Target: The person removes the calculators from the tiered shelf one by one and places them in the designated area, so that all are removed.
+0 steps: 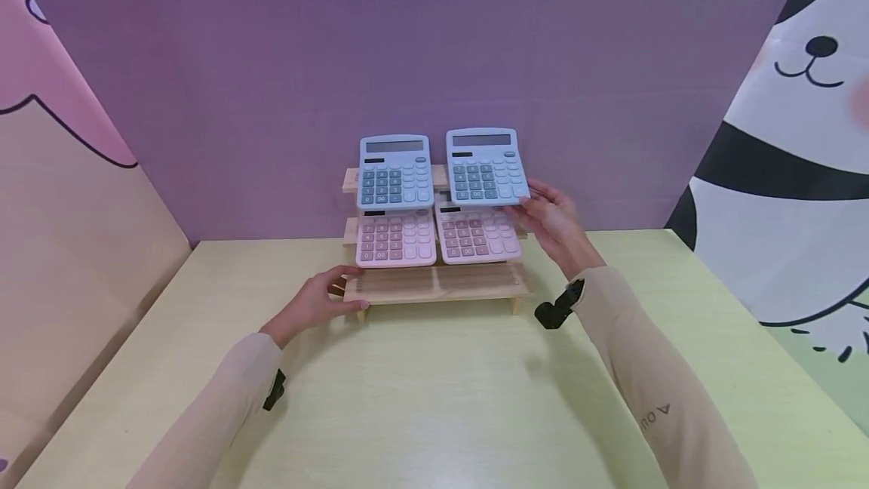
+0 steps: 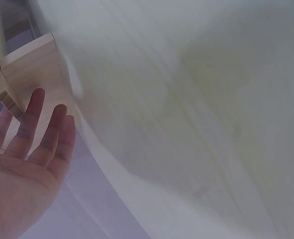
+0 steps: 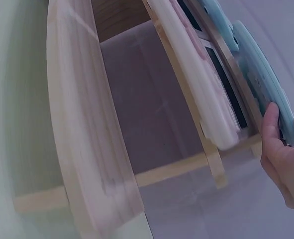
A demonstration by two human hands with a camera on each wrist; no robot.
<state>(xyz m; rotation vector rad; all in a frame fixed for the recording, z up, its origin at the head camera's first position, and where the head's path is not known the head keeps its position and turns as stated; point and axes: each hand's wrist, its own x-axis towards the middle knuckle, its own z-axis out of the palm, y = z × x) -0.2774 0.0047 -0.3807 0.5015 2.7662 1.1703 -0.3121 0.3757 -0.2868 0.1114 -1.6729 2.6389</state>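
Note:
A stepped wooden rack (image 1: pixel 434 285) stands on the table, bearing calculators on its two upper tiers; the lowest board is bare. My left hand (image 1: pixel 317 300) holds the left end of that lowest board, thumb at the front edge and fingers farther back. My right hand (image 1: pixel 553 223) pinches the lower right corner of a blue calculator (image 1: pixel 483 166) on the top tier. This calculator tilts slightly and sits a little higher than the blue calculator (image 1: pixel 396 172) beside it. Below them, a pink calculator (image 1: pixel 397 238) and another pink calculator (image 1: pixel 478 236) lean side by side on the middle tier.
The pale yellow table (image 1: pixel 434 398) spreads in front of the rack. Close behind rises a purple backdrop (image 1: pixel 434 44). A panda-printed panel (image 1: pixel 808 217) borders the right side, and a pink and beige panel (image 1: pixel 68 210) the left.

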